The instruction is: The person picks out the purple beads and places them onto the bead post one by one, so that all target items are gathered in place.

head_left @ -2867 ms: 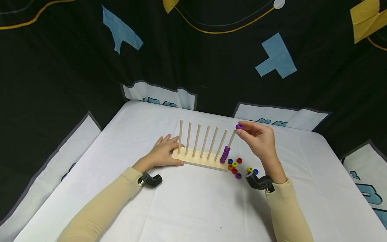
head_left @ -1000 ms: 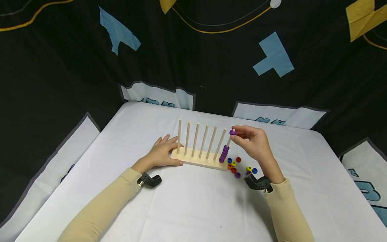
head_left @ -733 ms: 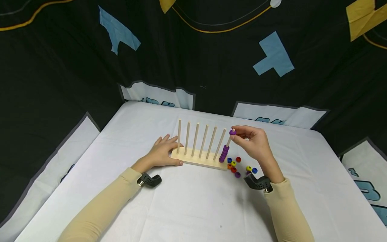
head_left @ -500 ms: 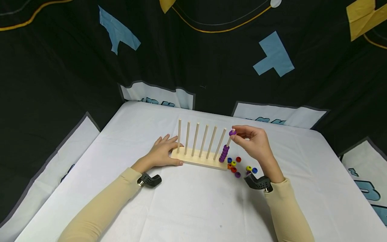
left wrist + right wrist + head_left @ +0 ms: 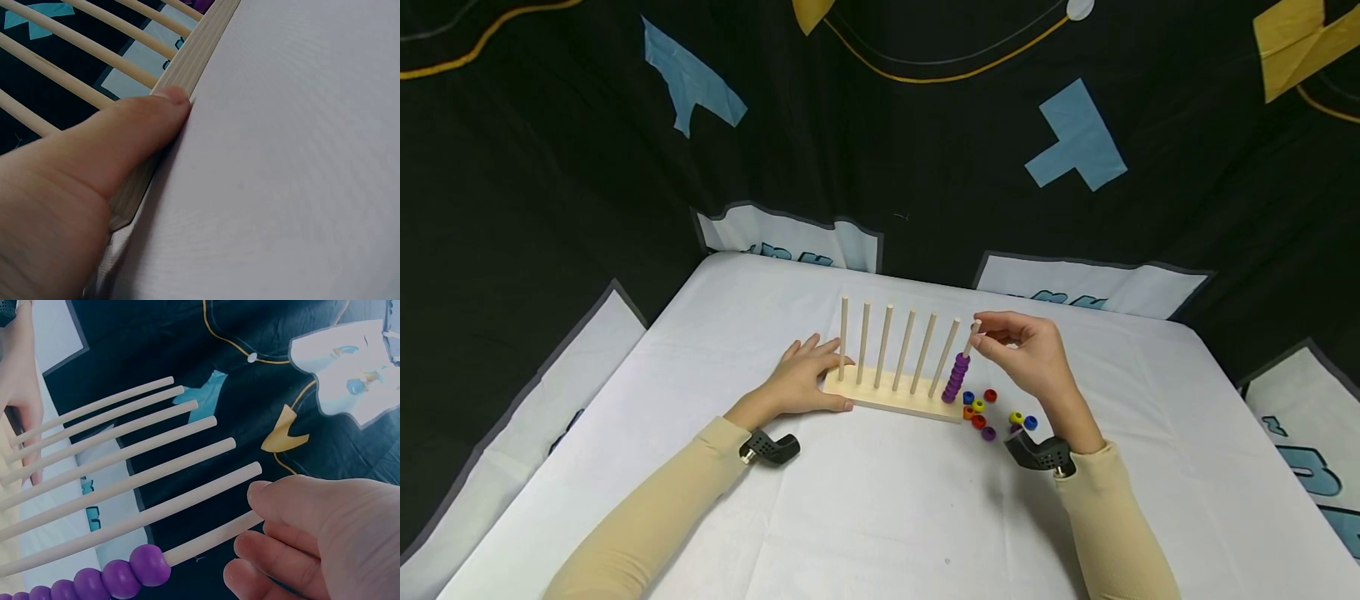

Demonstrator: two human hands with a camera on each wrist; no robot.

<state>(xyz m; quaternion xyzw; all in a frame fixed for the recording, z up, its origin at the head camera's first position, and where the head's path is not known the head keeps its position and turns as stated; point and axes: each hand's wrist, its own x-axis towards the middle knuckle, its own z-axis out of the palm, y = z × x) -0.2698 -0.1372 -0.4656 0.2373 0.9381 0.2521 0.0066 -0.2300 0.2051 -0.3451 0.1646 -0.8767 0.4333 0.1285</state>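
My left hand [image 5: 808, 379] holds the left end of a wooden peg rack [image 5: 895, 400], the thumb [image 5: 134, 128] lying along the front edge and the other fingers spread behind. Several upright pegs rise from its base. A stack of purple beads [image 5: 956, 379] sits on the rightmost peg; in the right wrist view the top purple bead [image 5: 150, 565] rests on the others. My right hand [image 5: 1030, 350] is at the upper end of that peg, thumb and fingers slightly parted around the tip, with no bead between them. The tip is partly hidden in the right wrist view.
Loose beads lie right of the rack, among them a red bead [image 5: 991, 396], a yellow bead [image 5: 1016, 417], a blue bead [image 5: 1031, 422] and a purple bead [image 5: 988, 434]. A white cloth [image 5: 865, 517] covers the table. A dark curtain [image 5: 880, 150] hangs behind.
The right hand brought a purple bead onto the rightmost peg's tip and let it go. The bead slid down onto the purple stack. My left hand stays on the rack.
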